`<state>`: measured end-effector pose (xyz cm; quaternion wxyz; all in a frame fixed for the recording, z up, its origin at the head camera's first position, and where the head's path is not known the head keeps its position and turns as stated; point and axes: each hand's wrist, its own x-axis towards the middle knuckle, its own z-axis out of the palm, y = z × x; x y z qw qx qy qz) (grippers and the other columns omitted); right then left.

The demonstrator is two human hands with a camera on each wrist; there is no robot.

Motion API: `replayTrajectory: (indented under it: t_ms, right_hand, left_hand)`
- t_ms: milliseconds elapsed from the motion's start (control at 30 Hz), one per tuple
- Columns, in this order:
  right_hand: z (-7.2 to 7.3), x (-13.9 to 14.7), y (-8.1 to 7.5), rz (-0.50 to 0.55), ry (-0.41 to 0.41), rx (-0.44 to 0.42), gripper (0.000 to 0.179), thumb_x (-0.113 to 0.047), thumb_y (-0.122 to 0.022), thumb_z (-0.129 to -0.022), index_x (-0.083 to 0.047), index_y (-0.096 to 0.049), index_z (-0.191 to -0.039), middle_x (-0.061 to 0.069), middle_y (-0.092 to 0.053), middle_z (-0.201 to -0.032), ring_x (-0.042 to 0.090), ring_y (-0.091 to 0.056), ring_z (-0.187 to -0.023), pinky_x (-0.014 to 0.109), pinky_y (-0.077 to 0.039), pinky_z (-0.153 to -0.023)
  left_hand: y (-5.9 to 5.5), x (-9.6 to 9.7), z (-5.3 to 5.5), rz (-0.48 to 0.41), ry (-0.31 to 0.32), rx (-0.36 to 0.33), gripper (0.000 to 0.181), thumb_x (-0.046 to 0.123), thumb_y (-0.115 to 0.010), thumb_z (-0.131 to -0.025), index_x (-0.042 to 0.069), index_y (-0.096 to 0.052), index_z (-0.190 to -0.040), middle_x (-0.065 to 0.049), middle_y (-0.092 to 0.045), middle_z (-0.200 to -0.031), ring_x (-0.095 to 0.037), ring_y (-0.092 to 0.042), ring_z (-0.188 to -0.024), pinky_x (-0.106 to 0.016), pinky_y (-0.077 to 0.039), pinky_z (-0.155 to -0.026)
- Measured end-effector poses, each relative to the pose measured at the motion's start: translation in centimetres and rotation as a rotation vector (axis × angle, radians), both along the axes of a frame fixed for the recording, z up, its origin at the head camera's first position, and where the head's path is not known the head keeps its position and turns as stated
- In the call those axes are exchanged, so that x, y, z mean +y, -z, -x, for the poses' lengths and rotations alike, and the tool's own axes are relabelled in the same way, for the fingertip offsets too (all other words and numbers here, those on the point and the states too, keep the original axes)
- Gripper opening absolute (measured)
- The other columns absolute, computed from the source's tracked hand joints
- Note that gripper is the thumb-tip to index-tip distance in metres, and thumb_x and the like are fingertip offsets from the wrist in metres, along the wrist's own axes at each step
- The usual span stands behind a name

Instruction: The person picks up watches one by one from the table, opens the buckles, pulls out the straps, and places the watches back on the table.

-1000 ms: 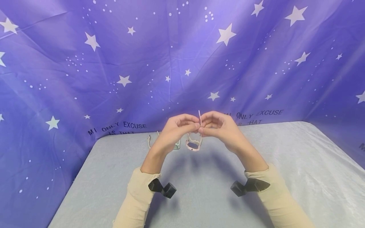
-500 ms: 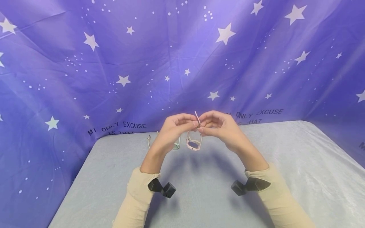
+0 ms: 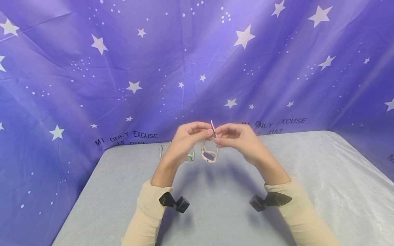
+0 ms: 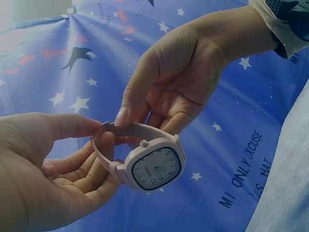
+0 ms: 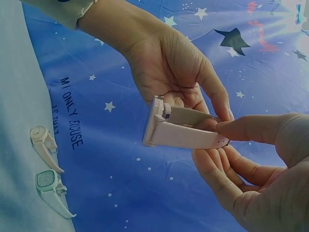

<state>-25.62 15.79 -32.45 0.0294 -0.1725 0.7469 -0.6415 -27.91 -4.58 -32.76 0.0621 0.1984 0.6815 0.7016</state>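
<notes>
A pale pink wristwatch (image 3: pixel 209 156) hangs between my two raised hands, its strap bent into a loop. In the left wrist view its squarish white dial (image 4: pixel 155 169) with dark numerals faces the camera. My left hand (image 3: pixel 189 139) pinches the strap between thumb and fingers. Opposite it, my right hand (image 3: pixel 240 138) pinches the strap close by, the fingertips of both hands almost meeting. A thin strap end (image 3: pixel 213 126) sticks up between them. The right wrist view shows the strap (image 5: pixel 188 135) edge-on, with small holes near its end; the fingers partly hide the joining point.
On the grey cloth-covered table (image 3: pixel 215 212) behind my left hand lies a green-framed watch (image 5: pixel 47 180). Beside it is a cream watch (image 5: pixel 42 135). A purple-blue curtain (image 3: pixel 197 61) with white stars rises behind the table's far edge.
The strap end above my fingertips has tipped from upright to leaning left. My left hand has shifted slightly left; the watch's dial end hangs in nearly the same place.
</notes>
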Motion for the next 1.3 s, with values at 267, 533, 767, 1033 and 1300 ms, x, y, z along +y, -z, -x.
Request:
replayTrajectory:
  t_ms: [267, 533, 767, 1033, 1300]
  right_hand:
    - [0.03, -0.13, -0.02, 0.012, -0.002, -0.034, 0.031, -0.002, -0.072, -0.089, 0.009, -0.063, -0.116, 0.002, -0.072, -0.091, 0.016, -0.073, -0.083, 0.038, -0.063, -0.086]
    - [0.10, -0.16, 0.13, 0.048, 0.012, -0.036, 0.021, -0.005, -0.071, -0.092, 0.004, -0.066, -0.110, -0.002, -0.076, -0.091, 0.018, -0.074, -0.082, 0.039, -0.063, -0.085]
    - [0.12, -0.19, 0.14, 0.060, 0.020, -0.035, 0.019, -0.005, -0.071, -0.092, 0.002, -0.067, -0.109, -0.004, -0.076, -0.090, 0.018, -0.074, -0.082, 0.039, -0.063, -0.085]
    - [0.13, -0.17, 0.17, 0.061, 0.013, -0.028, 0.020, -0.005, -0.070, -0.092, 0.002, -0.066, -0.111, -0.001, -0.076, -0.094, 0.017, -0.074, -0.083, 0.040, -0.063, -0.086]
    - [0.18, -0.15, 0.19, 0.064, 0.006, -0.026, 0.026, -0.004, -0.070, -0.093, 0.008, -0.063, -0.115, 0.000, -0.075, -0.094, 0.016, -0.074, -0.082, 0.040, -0.063, -0.085]
  left_hand:
    - [-0.08, -0.12, -0.01, 0.004, 0.025, 0.021, 0.026, 0.004, -0.068, -0.092, -0.008, -0.068, -0.115, -0.006, -0.076, -0.099, -0.015, -0.070, -0.091, -0.034, -0.058, -0.093]
    - [0.05, -0.19, 0.04, 0.031, 0.048, 0.027, 0.027, 0.003, -0.068, -0.092, -0.008, -0.069, -0.116, -0.010, -0.075, -0.101, -0.016, -0.071, -0.087, -0.037, -0.057, -0.096]
    - [-0.02, -0.24, -0.04, 0.041, 0.051, 0.024, 0.028, 0.003, -0.068, -0.091, -0.007, -0.067, -0.117, -0.011, -0.075, -0.103, -0.014, -0.072, -0.088, -0.037, -0.057, -0.099]
    - [-0.05, -0.07, -0.04, 0.024, 0.024, 0.026, 0.026, 0.005, -0.069, -0.092, -0.006, -0.069, -0.115, -0.010, -0.075, -0.106, -0.016, -0.070, -0.098, -0.038, -0.055, -0.101]
    - [-0.07, 0.08, -0.02, -0.045, -0.031, 0.009, 0.024, 0.004, -0.068, -0.093, -0.007, -0.069, -0.115, -0.010, -0.075, -0.104, -0.014, -0.073, -0.089, -0.037, -0.057, -0.100]
